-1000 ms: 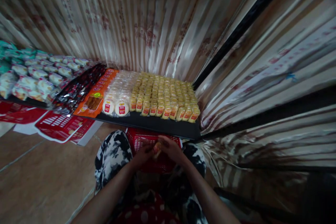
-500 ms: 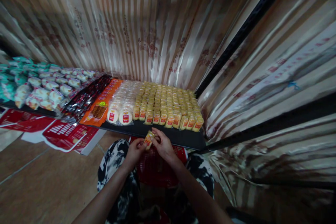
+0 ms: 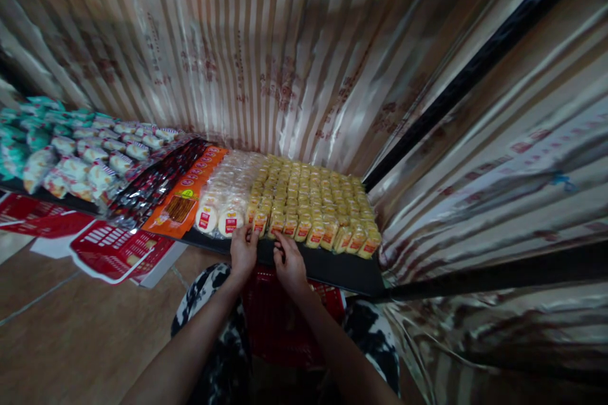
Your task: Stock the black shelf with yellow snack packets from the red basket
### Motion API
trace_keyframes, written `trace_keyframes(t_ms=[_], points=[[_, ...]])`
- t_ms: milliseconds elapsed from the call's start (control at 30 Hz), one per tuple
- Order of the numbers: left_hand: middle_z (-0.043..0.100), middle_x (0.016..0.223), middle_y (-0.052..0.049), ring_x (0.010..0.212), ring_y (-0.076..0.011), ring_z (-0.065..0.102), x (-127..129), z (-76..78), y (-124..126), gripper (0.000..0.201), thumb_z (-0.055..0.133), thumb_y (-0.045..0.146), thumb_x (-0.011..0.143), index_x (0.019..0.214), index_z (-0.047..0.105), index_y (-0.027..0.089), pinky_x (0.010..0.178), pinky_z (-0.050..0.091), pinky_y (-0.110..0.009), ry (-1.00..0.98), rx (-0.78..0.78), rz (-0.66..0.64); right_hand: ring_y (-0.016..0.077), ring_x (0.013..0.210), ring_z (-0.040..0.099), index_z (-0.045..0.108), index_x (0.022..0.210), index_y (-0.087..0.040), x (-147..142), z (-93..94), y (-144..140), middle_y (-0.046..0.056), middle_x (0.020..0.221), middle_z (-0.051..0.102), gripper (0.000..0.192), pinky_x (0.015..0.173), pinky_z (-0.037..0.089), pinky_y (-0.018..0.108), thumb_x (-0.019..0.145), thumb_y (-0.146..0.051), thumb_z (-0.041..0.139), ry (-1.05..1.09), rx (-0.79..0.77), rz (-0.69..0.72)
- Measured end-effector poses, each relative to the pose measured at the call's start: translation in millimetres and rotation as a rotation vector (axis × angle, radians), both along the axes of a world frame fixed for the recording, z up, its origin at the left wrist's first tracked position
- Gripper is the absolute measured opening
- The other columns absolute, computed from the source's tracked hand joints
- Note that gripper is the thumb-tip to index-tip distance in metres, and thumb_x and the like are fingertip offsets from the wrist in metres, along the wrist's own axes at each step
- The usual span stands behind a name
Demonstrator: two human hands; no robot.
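Observation:
Both my hands are at the front edge of a block of small yellow wrapped cakes [image 3: 315, 202] with red labels, set in close rows. My left hand [image 3: 244, 252] has its fingertips against the front cakes at the block's left end, thumb and fingers slightly apart. My right hand [image 3: 289, 262] is just to the right, index finger stretched toward the base of a front cake [image 3: 276, 225], other fingers loosely bent. Nothing shows in its grasp. To the left of the block are round white wrapped cakes [image 3: 230, 221], also labelled in red.
A black shelf [image 3: 342, 272] carries the goods. Further left lie an orange snack bag [image 3: 178, 205], dark shiny packets [image 3: 152, 180], and white and green packets [image 3: 90, 155]. Red baskets [image 3: 111, 250] are below. A striped curtain [image 3: 266, 57] hangs behind, with a black post [image 3: 456, 85] at right.
Both hands have moved forward from above my lap to the front cakes. The single wrapped cake held between them no longer shows separately. The camera view has shifted slightly.

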State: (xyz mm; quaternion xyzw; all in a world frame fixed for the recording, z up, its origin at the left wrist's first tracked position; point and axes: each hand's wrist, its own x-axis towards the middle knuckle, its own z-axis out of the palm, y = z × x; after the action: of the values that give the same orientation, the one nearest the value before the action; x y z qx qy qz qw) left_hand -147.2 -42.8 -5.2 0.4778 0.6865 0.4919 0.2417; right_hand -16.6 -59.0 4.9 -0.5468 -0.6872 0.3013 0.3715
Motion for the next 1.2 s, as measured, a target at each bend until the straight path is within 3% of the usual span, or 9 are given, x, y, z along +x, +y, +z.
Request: trace_keyframes(t_ms=[200, 467, 767, 933, 1200], points=[[0.056, 0.103, -0.013, 0.096, -0.0232, 0.055, 7.5, -3.5, 3.5, 0.034, 0.042, 0.032, 0.085, 0.108, 0.056, 0.012, 0.086, 0.045, -0.036, 0.153, -0.048, -0.008, 0.0154, 0.094, 0.06, 0.047, 0.125, -0.015, 7.5, -16.7, 2.9, 0.011, 0.113, 0.055, 0.047, 0.086, 0.049, 0.027, 0.079, -0.016, 0.038, -0.056, 0.004, -0.001], [0.056, 0.104, -0.011, 0.092, -0.0205, 0.056, 8.9, -6.0, 1.9, 0.031, 0.045, 0.028, 0.083, 0.111, 0.049, 0.014, 0.081, 0.046, -0.033, 0.176, -0.012, 0.016, 0.0149, 0.093, 0.06, 0.045, 0.127, -0.018, 10.6, -25.5, 5.6, 0.01, 0.109, 0.057, 0.048, 0.083, 0.05, 0.027, 0.08, -0.015, 0.036, -0.07, 0.052, 0.001], [0.056, 0.081, -0.004, 0.063, -0.0134, 0.056, 10.7, -7.1, 4.6, 0.023, 0.047, 0.034, 0.081, 0.096, 0.05, 0.016, 0.064, 0.048, -0.027, 0.105, -0.049, 0.048, 0.0148, 0.088, 0.062, 0.047, 0.126, -0.018, 10.3, -30.6, 6.1, 0.01, 0.106, 0.058, 0.049, 0.081, 0.051, 0.029, 0.079, -0.012, 0.036, -0.065, 0.148, -0.005], [0.056, 0.073, -0.001, 0.06, -0.0139, 0.057, 12.6, -4.2, 8.7, 0.023, 0.047, 0.037, 0.081, 0.092, 0.049, 0.016, 0.06, 0.046, -0.026, 0.09, -0.074, 0.004, 0.0147, 0.089, 0.061, 0.044, 0.129, -0.017, 9.9, -26.3, 6.3, 0.01, 0.106, 0.057, 0.052, 0.081, 0.051, 0.028, 0.078, -0.012, 0.038, -0.072, 0.114, 0.005], [0.055, 0.071, 0.0, 0.064, -0.0137, 0.055, 15.1, -12.9, 11.1, 0.022, 0.045, 0.035, 0.083, 0.094, 0.051, 0.018, 0.06, 0.041, -0.023, 0.201, -0.078, 0.016, 0.0134, 0.086, 0.061, 0.041, 0.131, -0.024, 10.4, -25.3, 8.5, 0.006, 0.103, 0.057, 0.057, 0.08, 0.051, 0.028, 0.077, -0.01, 0.042, -0.063, 0.072, 0.028]])
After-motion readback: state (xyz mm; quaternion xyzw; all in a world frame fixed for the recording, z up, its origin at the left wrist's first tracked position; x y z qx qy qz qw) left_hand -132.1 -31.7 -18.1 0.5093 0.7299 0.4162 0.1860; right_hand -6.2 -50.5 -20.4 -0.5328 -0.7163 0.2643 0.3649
